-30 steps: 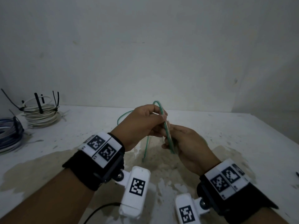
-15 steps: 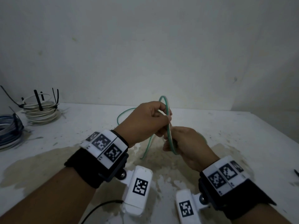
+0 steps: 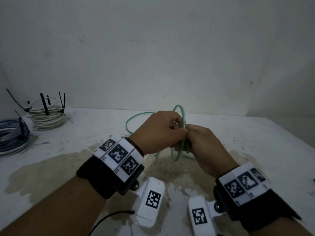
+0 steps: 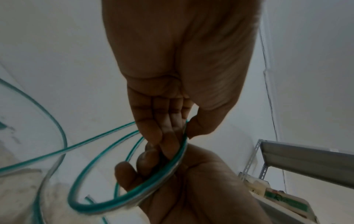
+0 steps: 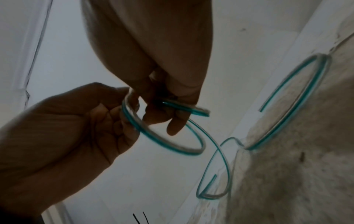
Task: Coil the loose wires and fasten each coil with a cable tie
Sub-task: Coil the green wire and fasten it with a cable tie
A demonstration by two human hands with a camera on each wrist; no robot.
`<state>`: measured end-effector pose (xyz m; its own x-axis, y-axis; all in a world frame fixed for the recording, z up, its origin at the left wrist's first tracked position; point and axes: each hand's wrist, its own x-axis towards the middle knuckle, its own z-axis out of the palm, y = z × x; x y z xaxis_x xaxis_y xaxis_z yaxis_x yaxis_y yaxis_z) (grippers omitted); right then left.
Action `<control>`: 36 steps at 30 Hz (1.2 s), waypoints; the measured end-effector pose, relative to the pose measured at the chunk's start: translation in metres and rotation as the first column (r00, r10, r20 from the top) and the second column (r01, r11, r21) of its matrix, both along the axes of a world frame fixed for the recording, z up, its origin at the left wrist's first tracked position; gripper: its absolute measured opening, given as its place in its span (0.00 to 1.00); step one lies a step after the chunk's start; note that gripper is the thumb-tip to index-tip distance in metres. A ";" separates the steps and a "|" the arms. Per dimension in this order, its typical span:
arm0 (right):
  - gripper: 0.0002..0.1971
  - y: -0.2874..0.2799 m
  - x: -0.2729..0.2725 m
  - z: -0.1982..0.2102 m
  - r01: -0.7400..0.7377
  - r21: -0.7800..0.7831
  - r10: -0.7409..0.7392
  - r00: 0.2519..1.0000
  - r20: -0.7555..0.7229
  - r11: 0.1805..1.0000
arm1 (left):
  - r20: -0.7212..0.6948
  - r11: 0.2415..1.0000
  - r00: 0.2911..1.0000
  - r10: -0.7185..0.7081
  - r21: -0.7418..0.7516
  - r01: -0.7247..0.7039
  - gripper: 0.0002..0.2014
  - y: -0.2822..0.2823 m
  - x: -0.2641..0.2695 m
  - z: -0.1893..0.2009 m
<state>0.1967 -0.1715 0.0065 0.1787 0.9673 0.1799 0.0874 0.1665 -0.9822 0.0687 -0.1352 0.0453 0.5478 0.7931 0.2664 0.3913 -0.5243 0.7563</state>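
Looping above the middle of the bench [image 3: 238, 133], a green wire [image 3: 179, 109] is held upright between both hands. The coiled turns are pinched by the left hand [image 3: 160, 132] between thumb and fingers [image 4: 168, 136], and the same bundle is clamped in the grip of the right hand [image 3: 204, 145] (its fingers are curled round the strands). A loose tail of the wire is trailed onto the stained surface toward 10 o'clock. At 9 o'clock, well apart, a white wire coil [image 3: 47, 114] fastened with black cable ties [image 3: 44, 104] is seen, with a blue wire coil [image 3: 12, 137] just beside it.
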 end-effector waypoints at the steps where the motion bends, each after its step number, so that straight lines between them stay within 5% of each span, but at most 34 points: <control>1: 0.16 0.000 0.000 0.000 0.004 0.002 -0.004 1.000 0.001 1.000 | 0.026 1.000 1.000 0.007 -0.011 -0.007 0.05 0.000 0.000 0.000; 6: 0.08 0.001 -0.007 -0.015 -0.015 0.007 0.015 0.996 -0.092 1.000 | 0.275 0.970 0.961 0.014 -0.238 0.054 0.06 -0.005 0.000 0.008; 12: 0.14 0.006 -0.008 -0.014 -0.075 0.030 0.080 0.962 -0.262 0.997 | 0.284 0.936 0.959 -0.010 -0.334 0.109 0.07 -0.006 0.000 0.006; 21: 0.08 0.007 -0.011 -0.023 -0.070 -0.009 0.062 0.928 -0.368 0.998 | 0.429 0.917 0.903 0.033 -0.373 0.143 0.03 -0.007 -0.003 0.011; 33: 0.12 0.023 0.004 -0.015 -0.004 -0.053 -0.028 0.812 -0.582 0.999 | 0.277 0.908 0.960 -0.039 -0.391 0.150 0.03 -0.009 -0.004 0.003; 36: 0.14 0.021 0.004 -0.021 -0.032 -0.068 -0.005 0.872 -0.490 0.997 | 0.296 0.912 0.954 -0.043 -0.379 0.159 0.02 -0.010 -0.002 0.003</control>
<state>0.2007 -0.1507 -0.0145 0.2125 0.9771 0.0032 -0.4089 0.0919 -0.9079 0.0663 -0.1455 0.0488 0.5809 0.8084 0.0949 0.0983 -0.1854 0.9777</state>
